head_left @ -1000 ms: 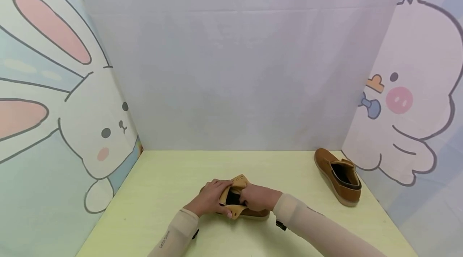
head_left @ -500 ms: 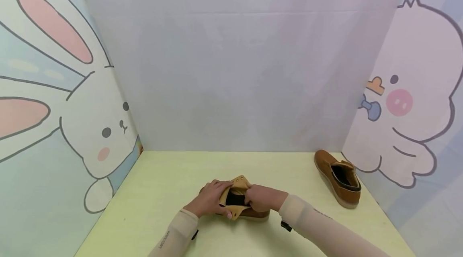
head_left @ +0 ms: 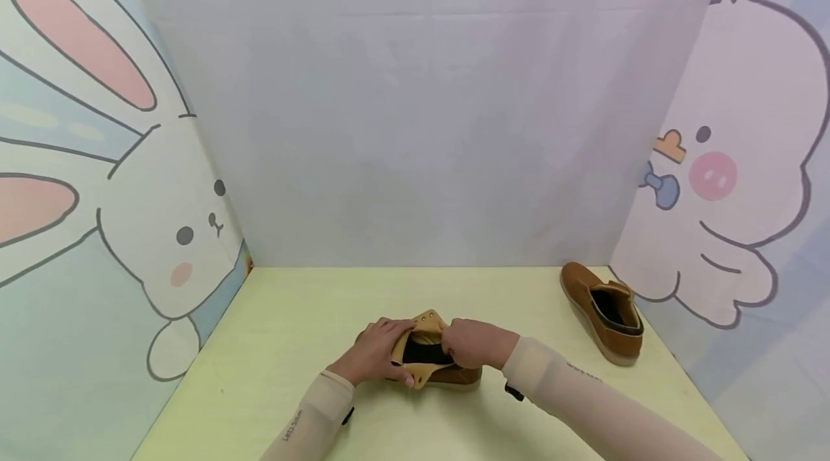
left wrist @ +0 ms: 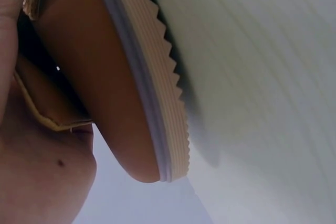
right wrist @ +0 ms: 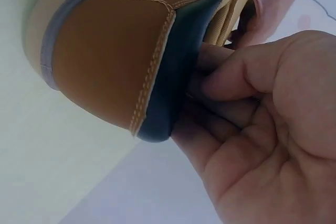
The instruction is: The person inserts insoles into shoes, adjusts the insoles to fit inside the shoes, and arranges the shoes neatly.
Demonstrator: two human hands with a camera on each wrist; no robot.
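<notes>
A brown lace-up shoe (head_left: 463,376) with its tan flaps spread apart sits sideways on the table, heel to the right. The left hand (head_left: 372,351) grips it around the throat, thumb at the near flap (head_left: 423,375) and fingers over the far side. In the left wrist view, that hand (left wrist: 42,171) is at the flaps beside the pale ridged sole (left wrist: 157,77). At the heel end, the right hand (head_left: 478,343) has its fingers curled in at the opening. The right wrist view shows its thumb and fingers pinching at the dark collar (right wrist: 181,56); some fingertips are hidden inside.
A second brown shoe (head_left: 616,337) stands at the right rear of the pale yellow-green table (head_left: 292,302), toe toward the back. Grey cloth (head_left: 415,158) rises behind, and printed cartoon panels flank both sides.
The right hand has drawn rightward from within the shoe's opening to its heel end, uncovering more of the dark inside. The left hand keeps its hold, and the head view has shifted slightly.
</notes>
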